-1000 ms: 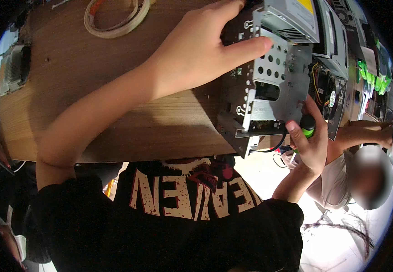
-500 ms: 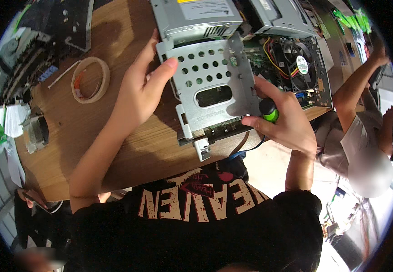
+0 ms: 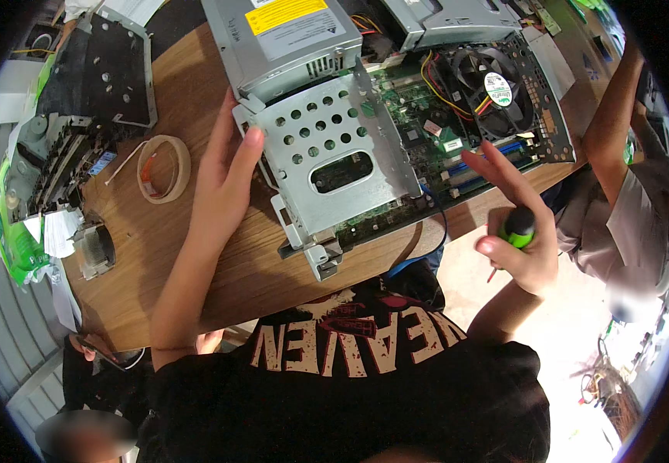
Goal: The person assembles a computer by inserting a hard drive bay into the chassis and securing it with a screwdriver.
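Note:
My left hand (image 3: 225, 181) grips the left edge of a silver metal drive bracket (image 3: 333, 202), thumb on top and fingers mostly hidden behind the edge. The bracket has rows of round holes and an oval cutout, and adjoins a grey metal drive box (image 3: 284, 54) with a yellow label. Off to the right, apart from the bracket, my right hand (image 3: 535, 239) is curled around a screwdriver (image 3: 520, 228) with a green and black handle, its index finger stretched out. Beneath the bracket, a green circuit board (image 3: 408, 116) shows in the computer case.
A black fan (image 3: 489, 92) with coloured wires sits at the case's right. A tape roll (image 3: 162, 170) lies on the wooden table (image 3: 234, 297), left of my arm. Computer parts (image 3: 64, 158) crowd the far left. Another person's arm (image 3: 608, 127) reaches in at right.
My right hand has come off the bracket's right side and moved right and down with the screwdriver. My left hand stays on the bracket's left edge. The whole view has shifted slightly.

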The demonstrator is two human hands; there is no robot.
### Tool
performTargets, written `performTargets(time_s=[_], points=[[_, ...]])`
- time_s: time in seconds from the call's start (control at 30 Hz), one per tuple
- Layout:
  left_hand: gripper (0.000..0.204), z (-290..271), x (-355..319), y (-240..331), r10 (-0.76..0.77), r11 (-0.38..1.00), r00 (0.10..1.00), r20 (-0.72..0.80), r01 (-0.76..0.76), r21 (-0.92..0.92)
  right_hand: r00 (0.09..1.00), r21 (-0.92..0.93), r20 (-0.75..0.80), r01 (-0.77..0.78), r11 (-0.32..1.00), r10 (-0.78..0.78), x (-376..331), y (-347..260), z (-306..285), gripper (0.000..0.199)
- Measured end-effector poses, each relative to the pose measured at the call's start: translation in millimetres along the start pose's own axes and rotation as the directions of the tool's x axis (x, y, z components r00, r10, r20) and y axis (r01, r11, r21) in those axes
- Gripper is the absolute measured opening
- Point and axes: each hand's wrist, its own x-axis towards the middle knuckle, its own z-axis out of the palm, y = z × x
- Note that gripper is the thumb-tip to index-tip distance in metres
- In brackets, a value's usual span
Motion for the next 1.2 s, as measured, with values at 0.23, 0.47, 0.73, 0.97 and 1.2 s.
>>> performTargets(time_s=[0.23, 0.47, 0.73, 0.97, 1.2], points=[[0.058, -2.8, 4.9, 12.8, 0.088, 0.995, 0.995, -0.038, -0.089, -0.040, 0.992, 0.225, -0.126, 0.009, 0.974, 0.020, -30.4, 33.2, -23.1, 0.080], [0.057, -15.2, 3.5, 28.0, -0.106, 0.994, 0.994, -0.007, 0.105, -0.025, 0.987, 0.219, -0.159, 0.005, 0.976, 0.031, -33.9, 46.2, -31.4, 0.080], [0.052, -12.5, 2.5, 31.9, -0.165, 0.986, 0.986, -0.021, 0.164, -0.031, 0.987, 0.234, -0.161, 0.023, 0.972, 0.015, -40.4, 56.8, -40.8, 0.079], [0.047, 2.7, -4.5, 26.3, -0.198, 0.977, 0.975, -0.098, 0.188, -0.104, 0.985, 0.231, -0.173, 0.050, 0.972, -0.009, -37.7, 56.9, -40.9, 0.075], [0.046, 9.6, -7.5, 27.6, -0.249, 0.955, 0.963, -0.107, 0.226, -0.194, 0.975, 0.219, -0.223, 0.057, 0.974, -0.007, -51.4, 58.9, -42.1, 0.074]])
